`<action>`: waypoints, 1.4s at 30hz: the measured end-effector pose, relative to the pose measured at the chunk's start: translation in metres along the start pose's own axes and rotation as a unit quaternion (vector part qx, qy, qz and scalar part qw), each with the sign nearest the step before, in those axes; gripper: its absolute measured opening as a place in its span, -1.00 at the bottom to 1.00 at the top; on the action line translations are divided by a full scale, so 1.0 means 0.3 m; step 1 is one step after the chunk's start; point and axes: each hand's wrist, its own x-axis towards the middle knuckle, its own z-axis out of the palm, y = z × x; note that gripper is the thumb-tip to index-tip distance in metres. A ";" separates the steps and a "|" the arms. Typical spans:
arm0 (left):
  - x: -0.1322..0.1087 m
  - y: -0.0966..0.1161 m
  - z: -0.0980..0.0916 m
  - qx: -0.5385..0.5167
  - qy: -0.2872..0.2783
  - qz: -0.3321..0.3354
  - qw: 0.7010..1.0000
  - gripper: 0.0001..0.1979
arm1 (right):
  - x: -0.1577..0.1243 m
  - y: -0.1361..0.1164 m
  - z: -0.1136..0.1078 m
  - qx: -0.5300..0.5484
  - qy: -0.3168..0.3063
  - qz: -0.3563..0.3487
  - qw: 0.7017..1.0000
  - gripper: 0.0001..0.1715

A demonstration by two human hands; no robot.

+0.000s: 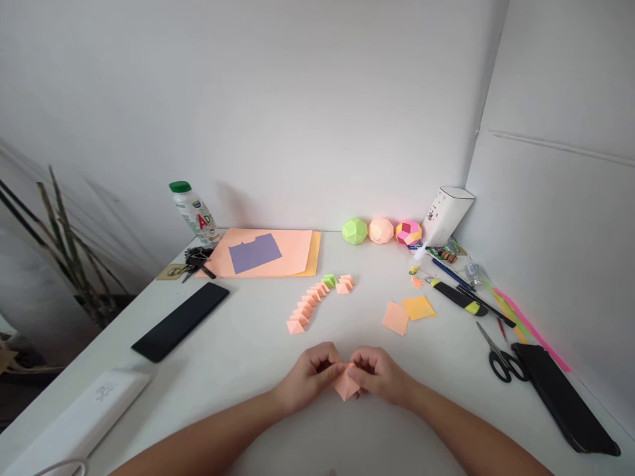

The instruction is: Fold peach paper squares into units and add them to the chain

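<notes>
A small folded piece of peach paper is pinched between both hands, one corner pointing down toward me. My left hand grips its left side with thumb and fingers. On its right side, my right hand holds it with the thumb on top. Beyond the hands, a curved row of folded peach pieces leads up to a green folded piece. A short stack of peach pieces sits beside it. Flat square papers, peach and orange-yellow, lie to the right.
Scissors, a cutter and a black case lie at the right. At the left are a black phone, a white box and a bottle. Large paper sheets and paper balls are by the wall.
</notes>
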 end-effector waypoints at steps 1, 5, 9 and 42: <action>0.001 -0.004 -0.002 -0.012 0.008 -0.002 1.000 -0.66 | 0.001 -0.001 0.001 0.003 0.005 -0.007 1.000 -0.68; 0.000 -0.004 -0.006 -0.045 0.007 -0.015 0.999 -0.69 | 0.007 -0.003 0.002 0.007 0.021 -0.028 0.999 -0.68; -0.003 0.010 -0.004 -0.016 -0.034 -0.025 0.999 -0.71 | 0.012 -0.005 0.006 0.019 0.039 -0.031 0.999 -0.67; -0.007 -0.005 0.002 -0.174 -0.053 -0.067 0.981 -0.69 | 0.007 -0.003 0.001 0.056 0.074 -0.037 0.995 -0.79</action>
